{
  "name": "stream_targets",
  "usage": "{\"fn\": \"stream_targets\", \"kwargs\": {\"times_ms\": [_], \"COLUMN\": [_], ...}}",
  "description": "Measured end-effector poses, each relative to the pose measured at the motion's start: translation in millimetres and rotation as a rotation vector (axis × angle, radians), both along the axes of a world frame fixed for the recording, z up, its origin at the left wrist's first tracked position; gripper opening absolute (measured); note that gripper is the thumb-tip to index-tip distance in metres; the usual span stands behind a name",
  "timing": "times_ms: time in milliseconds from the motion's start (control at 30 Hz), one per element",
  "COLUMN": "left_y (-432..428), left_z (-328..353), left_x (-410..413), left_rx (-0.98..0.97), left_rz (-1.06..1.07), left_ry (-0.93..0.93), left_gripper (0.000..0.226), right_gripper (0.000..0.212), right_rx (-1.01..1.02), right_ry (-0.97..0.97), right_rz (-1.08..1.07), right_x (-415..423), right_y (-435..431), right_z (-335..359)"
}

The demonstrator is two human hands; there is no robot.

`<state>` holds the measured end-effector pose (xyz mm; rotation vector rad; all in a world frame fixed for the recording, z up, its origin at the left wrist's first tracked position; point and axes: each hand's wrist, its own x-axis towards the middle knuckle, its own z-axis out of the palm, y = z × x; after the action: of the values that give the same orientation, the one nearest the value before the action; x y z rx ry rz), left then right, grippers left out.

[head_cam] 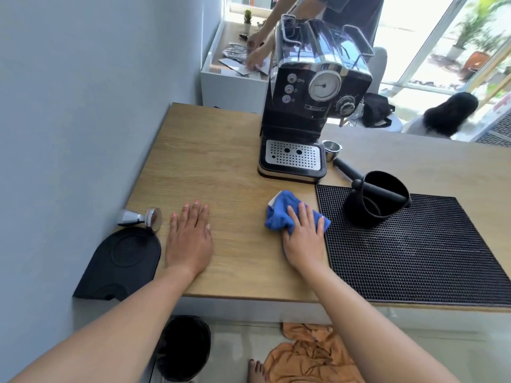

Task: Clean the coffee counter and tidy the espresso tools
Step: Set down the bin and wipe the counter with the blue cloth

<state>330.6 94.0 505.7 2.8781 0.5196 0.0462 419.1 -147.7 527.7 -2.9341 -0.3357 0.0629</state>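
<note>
Fingers: the left hand (188,241) lies flat, palm down, fingers straight and close together on the bare counter (221,150), gripping nothing; the right hand (303,239) presses flat on a blue cloth (284,214), fingers spread over it, not curled round it.
Cloth: bunched, near the counter's middle, just left of the black mat (414,250), its far end sticking out past the fingertips.
Open room: bare wood runs between the hands and far-left up to the wall; the near edge lies just behind both wrists.
Edges: the mat's left edge is just beside the right hand; the tamping pad (121,261) overhangs the near-left corner.
Tamper (143,218): on its side, long axis left to right, flat base facing right, touching the pad's far edge, near the left hand.
Portafilter (338,158): right of the machine (312,106), basket far, handle pointing near-right toward the knock box (378,200), which stands on the mat's far-left corner.
Writing: a small plate on the machine's front, too blurred to read.
Floor: an orange cloth (309,355) and a dark bin (185,346) below the near edge.
</note>
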Motion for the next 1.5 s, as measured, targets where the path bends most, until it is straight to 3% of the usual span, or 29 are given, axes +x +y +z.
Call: {"fn": "stream_targets", "kwargs": {"times_ms": [100,167,300,433,567,700,900,1067,1167,1300,1367,1500], "left_y": [-0.4,-0.1,4.1,4.2,-0.8,1.6,2.7,2.7,0.2,0.6,0.6,2.1], "left_z": [-2.9,-3.0,-0.3,1.4,1.9,0.4,1.9,5.7,5.6,4.2,4.4,4.3], "left_x": [0.7,2.1,0.9,-4.0,-11.1,-18.4,-18.0,-24.2,-25.7,-25.2,-23.6,-22.9], "left_rx": [0.019,0.021,-0.038,-0.043,-0.058,-0.032,-0.030,-0.057,-0.056,-0.042,-0.036,-0.023], "left_rz": [0.007,0.010,0.035,0.039,0.022,0.053,0.064,0.057,0.072,0.079,0.082,0.072], "left_ry": [-0.025,-0.037,-0.071,-0.059,-0.060,-0.061,-0.059,-0.051,-0.053,-0.065,-0.070,-0.043], "left_gripper": [0.057,0.057,0.056,0.056,0.055,0.056,0.056,0.058,0.054,0.055,0.054,0.054], "right_gripper": [0.056,0.055,0.054,0.056,0.052,0.055,0.053,0.055,0.053,0.054,0.056,0.055], "right_rx": [0.056,0.096,0.133,0.149,0.111,0.064,0.120,0.140,0.122,0.073,0.078,0.133], "right_ry": [0.045,0.059,0.099,0.085,0.054,0.089,0.138,0.118,0.099,0.066,0.091,0.089], "right_rz": [-0.094,-0.033,0.316,0.583,0.402,0.232,0.460,0.707,0.567,0.256,0.244,0.455], "right_x": [35.2,36.2,-5.2,-39.4,-4.8,40.4,22.5,-15.7,11.9,40.9,29.6,-26.0], "right_y": [40.5,66.2,92.2,41.8,3.7,61.9,141.0,74.9,35.9,61.2,86.7,93.0], "right_z": [2.2,1.3,-1.6,-2.1,-0.9,3.4,2.5,-4.3,-4.0,1.4,-1.2,-3.7]}}
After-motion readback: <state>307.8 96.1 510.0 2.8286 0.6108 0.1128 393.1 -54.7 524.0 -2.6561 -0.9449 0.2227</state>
